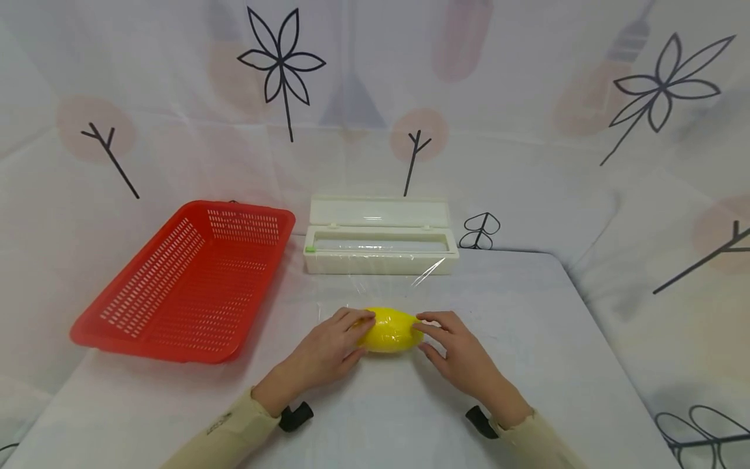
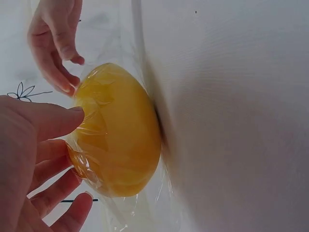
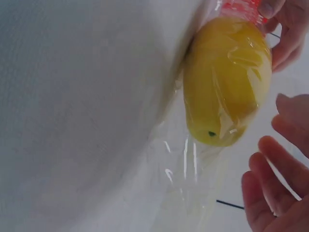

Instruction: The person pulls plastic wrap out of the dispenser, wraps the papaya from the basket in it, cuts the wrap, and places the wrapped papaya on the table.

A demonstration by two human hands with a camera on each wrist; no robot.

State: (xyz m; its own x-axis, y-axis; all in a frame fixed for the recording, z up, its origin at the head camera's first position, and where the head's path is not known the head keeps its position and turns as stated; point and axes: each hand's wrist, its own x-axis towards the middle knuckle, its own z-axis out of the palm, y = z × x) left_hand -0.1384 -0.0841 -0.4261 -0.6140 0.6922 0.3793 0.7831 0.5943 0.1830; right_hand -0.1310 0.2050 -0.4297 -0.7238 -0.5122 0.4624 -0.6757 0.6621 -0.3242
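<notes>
Fingers (image 2: 60,190) on the left hand (image 1: 328,350), loosely spread, touched the yellow fruit (image 1: 391,331); the right hand (image 1: 463,354), spread and empty, was just beside it. I saw it lying longways between them on the counter (image 1: 381,423).

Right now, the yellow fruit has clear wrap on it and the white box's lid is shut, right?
No, the lid is open: the head view shows it raised at the back of the white box. The yellow fruit does have clear wrap on it.
</notes>
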